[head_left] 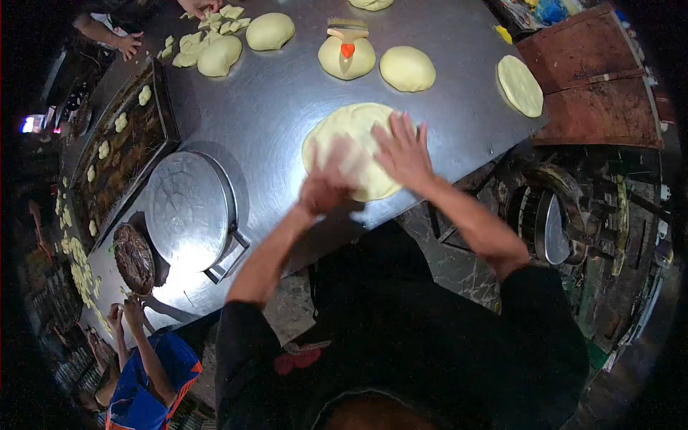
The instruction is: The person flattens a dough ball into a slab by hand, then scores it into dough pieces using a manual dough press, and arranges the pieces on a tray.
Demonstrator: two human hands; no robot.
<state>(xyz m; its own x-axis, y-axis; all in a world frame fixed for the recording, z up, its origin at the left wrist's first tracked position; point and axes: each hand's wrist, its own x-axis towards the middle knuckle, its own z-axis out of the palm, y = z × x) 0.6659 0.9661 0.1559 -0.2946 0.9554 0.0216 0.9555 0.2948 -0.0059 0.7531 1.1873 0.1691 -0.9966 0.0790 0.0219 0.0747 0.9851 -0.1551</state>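
A flattened round of pale dough (351, 122) lies on the metal table in front of me. My right hand (405, 154) rests on its right side, palm down with the fingers spread. Over its left part is my left hand (333, 175), blurred by motion, its fingers apart and nothing held. Beyond the round sit a dough ball (407, 69) and another dough ball (346, 59) with a brush (347, 30) lying on it, its handle marked with red.
A round metal plate (188, 211) on a stand is at the left, near a dark tray (118, 154) with small dough pieces. A flat dough disc (520, 86) lies at the right edge. Co-workers' hands (127, 44) are at the upper left and lower left.
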